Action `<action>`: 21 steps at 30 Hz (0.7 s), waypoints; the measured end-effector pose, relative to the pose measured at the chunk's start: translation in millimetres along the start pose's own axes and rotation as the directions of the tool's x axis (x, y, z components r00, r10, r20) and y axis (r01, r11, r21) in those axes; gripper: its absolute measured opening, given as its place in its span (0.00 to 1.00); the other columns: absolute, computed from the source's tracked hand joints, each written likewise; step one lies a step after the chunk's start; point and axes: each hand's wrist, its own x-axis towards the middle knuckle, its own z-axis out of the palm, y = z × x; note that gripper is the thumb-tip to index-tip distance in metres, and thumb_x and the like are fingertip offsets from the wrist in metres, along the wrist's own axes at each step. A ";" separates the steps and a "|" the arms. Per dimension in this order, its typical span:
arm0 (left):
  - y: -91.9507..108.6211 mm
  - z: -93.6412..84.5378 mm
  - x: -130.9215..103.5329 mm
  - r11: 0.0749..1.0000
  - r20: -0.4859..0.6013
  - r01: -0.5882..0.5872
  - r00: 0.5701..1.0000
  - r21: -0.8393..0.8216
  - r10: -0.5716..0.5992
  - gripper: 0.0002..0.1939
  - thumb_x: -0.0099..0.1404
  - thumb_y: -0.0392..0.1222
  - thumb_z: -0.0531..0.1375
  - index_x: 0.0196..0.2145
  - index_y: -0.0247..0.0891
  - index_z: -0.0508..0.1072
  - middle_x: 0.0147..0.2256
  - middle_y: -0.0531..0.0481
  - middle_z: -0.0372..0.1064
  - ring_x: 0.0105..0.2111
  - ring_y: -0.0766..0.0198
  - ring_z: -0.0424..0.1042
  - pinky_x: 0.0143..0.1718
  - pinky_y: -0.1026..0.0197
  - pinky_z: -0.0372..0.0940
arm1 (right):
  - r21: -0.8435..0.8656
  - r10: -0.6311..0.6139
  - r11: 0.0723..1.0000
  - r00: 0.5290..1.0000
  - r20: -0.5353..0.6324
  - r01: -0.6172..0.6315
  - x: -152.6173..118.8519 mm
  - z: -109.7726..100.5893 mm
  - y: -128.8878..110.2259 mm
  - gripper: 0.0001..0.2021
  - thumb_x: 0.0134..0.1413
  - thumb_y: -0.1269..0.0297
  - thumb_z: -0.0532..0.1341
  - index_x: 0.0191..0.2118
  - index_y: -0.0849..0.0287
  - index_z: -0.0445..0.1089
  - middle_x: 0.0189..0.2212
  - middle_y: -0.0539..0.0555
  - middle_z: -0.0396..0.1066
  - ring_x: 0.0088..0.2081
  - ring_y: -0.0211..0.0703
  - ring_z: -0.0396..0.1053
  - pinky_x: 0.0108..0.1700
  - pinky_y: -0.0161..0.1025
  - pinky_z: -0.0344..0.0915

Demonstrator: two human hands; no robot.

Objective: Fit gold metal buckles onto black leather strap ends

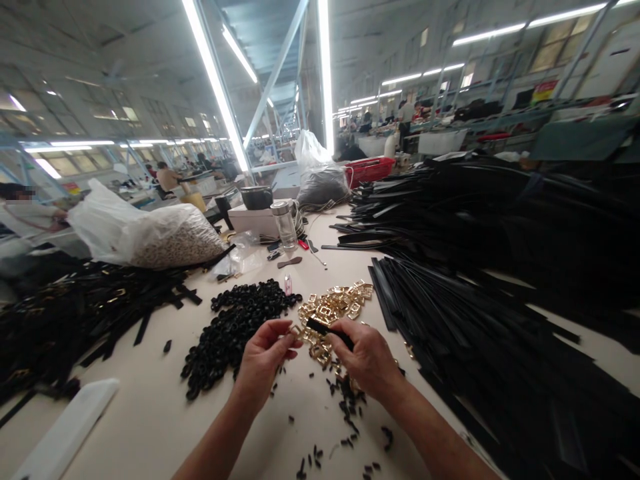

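Between thumb and fingertips, my left hand [266,353] pinches a gold buckle [296,329]. My right hand [367,353] grips a black strap [320,325], whose end points left toward that buckle, slightly apart from it. Just beyond both hands lies a heap of gold buckles [340,303] on the table. A pile of small black loops [225,333] sits to the left of my left hand. Short black scraps [350,400] are scattered below my right hand.
Long black straps [450,333] cover the right side. Black straps with buckles [90,307] lie left, near a full plastic bag [170,233]. A glass bottle [284,227] stands at the back. A white block [70,427] is front left. People work farther off.
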 end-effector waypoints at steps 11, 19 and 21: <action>3.1 0.9 -5.7 0.484 0.361 -0.682 0.715 0.549 0.598 0.05 0.62 0.35 0.61 0.30 0.42 0.75 0.37 0.49 0.73 0.37 0.62 0.74 0.39 0.62 0.69 | 0.669 0.275 0.569 0.877 0.393 -0.478 -0.7 14.1 -7.2 0.17 0.44 0.52 0.68 0.33 0.61 0.72 0.20 0.45 0.66 0.17 0.27 0.53 0.18 0.28 0.49; 0.7 7.6 -8.4 0.400 0.461 -0.730 0.669 0.554 0.583 0.08 0.64 0.34 0.58 0.30 0.43 0.74 0.39 0.48 0.74 0.39 0.61 0.73 0.42 0.60 0.68 | 0.697 0.318 0.505 0.860 0.399 -0.510 -2.1 18.9 -16.6 0.14 0.42 0.56 0.67 0.28 0.61 0.68 0.18 0.43 0.63 0.15 0.26 0.48 0.17 0.28 0.42; 0.2 8.7 -9.5 0.448 0.437 -0.719 0.686 0.532 0.582 0.06 0.63 0.34 0.59 0.31 0.42 0.75 0.40 0.48 0.73 0.40 0.61 0.73 0.43 0.60 0.68 | 0.696 0.328 0.512 0.863 0.384 -0.504 -1.0 18.5 -16.6 0.13 0.42 0.56 0.67 0.28 0.61 0.68 0.17 0.44 0.62 0.15 0.26 0.48 0.17 0.29 0.42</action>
